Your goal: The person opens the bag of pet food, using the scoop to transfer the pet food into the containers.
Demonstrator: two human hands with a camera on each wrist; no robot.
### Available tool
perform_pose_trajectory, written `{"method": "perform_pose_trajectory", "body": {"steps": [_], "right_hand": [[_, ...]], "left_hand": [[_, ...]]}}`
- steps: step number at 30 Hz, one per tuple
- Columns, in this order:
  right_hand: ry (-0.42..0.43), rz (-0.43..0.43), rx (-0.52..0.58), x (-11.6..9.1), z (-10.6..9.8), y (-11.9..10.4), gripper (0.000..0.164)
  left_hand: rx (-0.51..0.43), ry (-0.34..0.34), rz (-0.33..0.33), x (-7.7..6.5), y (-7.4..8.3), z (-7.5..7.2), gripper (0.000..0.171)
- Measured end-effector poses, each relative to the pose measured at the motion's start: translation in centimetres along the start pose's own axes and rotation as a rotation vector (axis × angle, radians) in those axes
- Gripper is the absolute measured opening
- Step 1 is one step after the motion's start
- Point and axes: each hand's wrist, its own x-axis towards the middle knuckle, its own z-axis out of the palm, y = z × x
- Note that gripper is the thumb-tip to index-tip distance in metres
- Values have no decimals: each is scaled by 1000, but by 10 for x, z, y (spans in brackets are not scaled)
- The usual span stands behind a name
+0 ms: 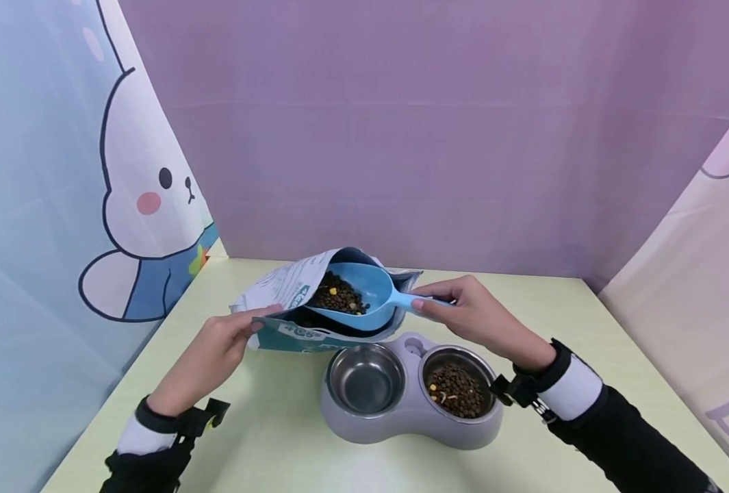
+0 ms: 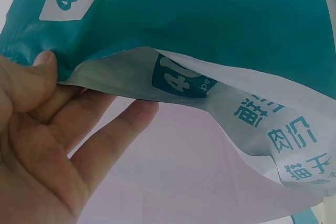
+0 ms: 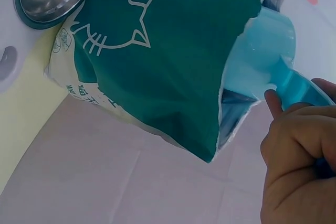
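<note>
A blue scoop point(image 1: 373, 287) bearing brown kibble point(image 1: 338, 296) sits in the mouth of a teal and white pet food bag point(image 1: 296, 335). My right hand point(image 1: 471, 311) grips the scoop's handle; in the right wrist view the fingers point(image 3: 299, 129) wrap it beside the bag point(image 3: 168, 61). With thumb and fingers, my left hand point(image 1: 216, 349) pinches the left edge of the bag's opening. The left wrist view shows the thumb point(image 2: 47, 66) on the teal side and fingers behind the rim. Deeper contents of the bag are hidden.
Just in front of the bag stands a lilac double feeder point(image 1: 410, 424). Its left steel bowl point(image 1: 367, 380) shows a bare bottom, and its right bowl holds brown kibble point(image 1: 456, 390) with a few yellow bits. A purple curtain point(image 1: 401, 150) hangs behind the pale table point(image 1: 265, 438).
</note>
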Motion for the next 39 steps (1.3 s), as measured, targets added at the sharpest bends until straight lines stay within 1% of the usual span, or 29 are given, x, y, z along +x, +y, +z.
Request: {"method": "perform_pose_trajectory", "body": {"steps": [6,17,25,34,39], "right_hand": [[-1,23,9,-4,-5,-1,19],[4,34,13,-12,-13,-2,20],[9,24,-7,-20,-22,-4,19],[5,10,9,-30,-32,-8,18],[-7,10,31,-36,-37,-6,18]], "left_hand": [[0,0,1,0,1,0,41],[-2,-1,-3,0,1,0,42],[-8,-8,-11,0,1,-1,42],[-17,-3,-8,-1,0,0,42],[-19,-3,-10,-1,0,-1,42]]}}
